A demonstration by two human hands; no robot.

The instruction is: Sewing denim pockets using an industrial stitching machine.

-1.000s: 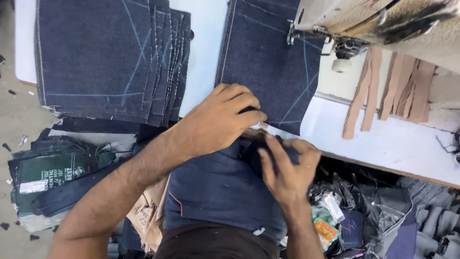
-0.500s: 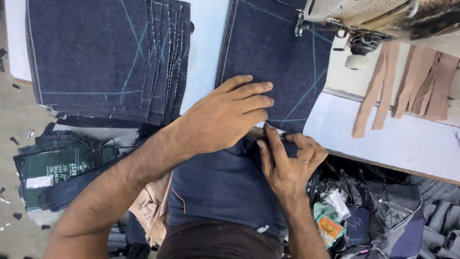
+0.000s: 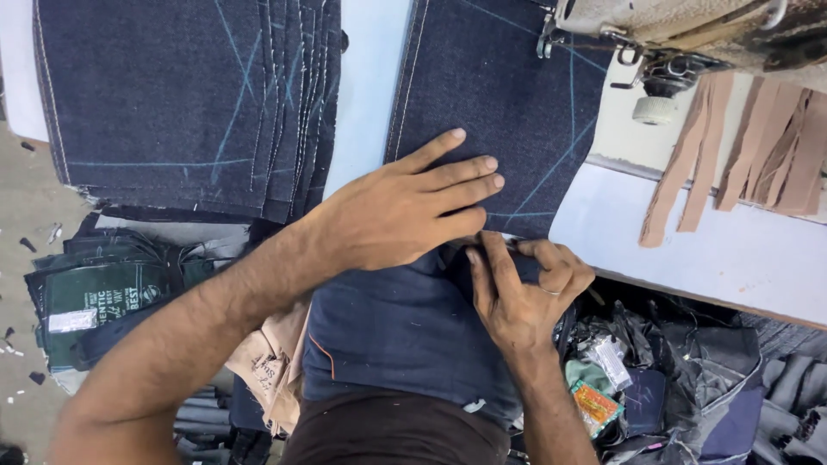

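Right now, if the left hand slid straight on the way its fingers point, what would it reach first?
The left hand would cross more of the denim panel it lies on, then probably meet the sewing machine, though height is unclear.

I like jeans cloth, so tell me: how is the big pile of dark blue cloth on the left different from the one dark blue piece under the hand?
The stack of dark blue denim panels holds many layers with staggered edges; the single dark blue denim panel lies flat alone. No hand touches the stack; the left hand presses the single panel, the right hand pinching its near edge. Both carry light chalk lines.
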